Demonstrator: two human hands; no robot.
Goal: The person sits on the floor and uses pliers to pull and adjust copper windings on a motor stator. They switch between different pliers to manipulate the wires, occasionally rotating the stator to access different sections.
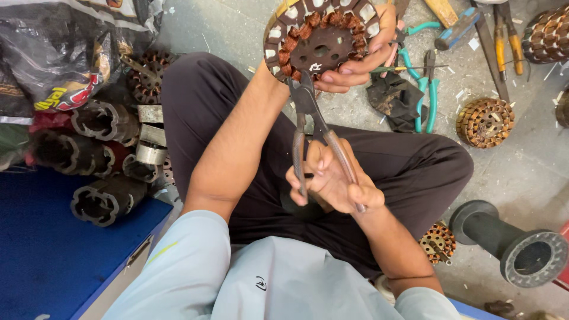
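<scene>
My left hand [363, 64] holds up a round fan stator [320, 37] with a dark brown core, white slot liners and copper windings, fingers curled around its right and lower edge. My right hand [332, 185] grips the handles of a pair of worn pliers [306, 102]. Their dark jaws point up and touch the stator's lower edge. Both hands are over my lap, and I sit cross-legged in dark trousers [409, 166].
On the concrete floor to the right lie more wound stators [486, 122] [548, 32] [438, 242], a black spool [514, 244], teal-handled pliers [428, 89], screwdrivers [504, 35] and a dark cloth [391, 98]. On the left are stacked dark metal cores [106, 121], plastic bags [59, 53] and a blue surface [47, 249].
</scene>
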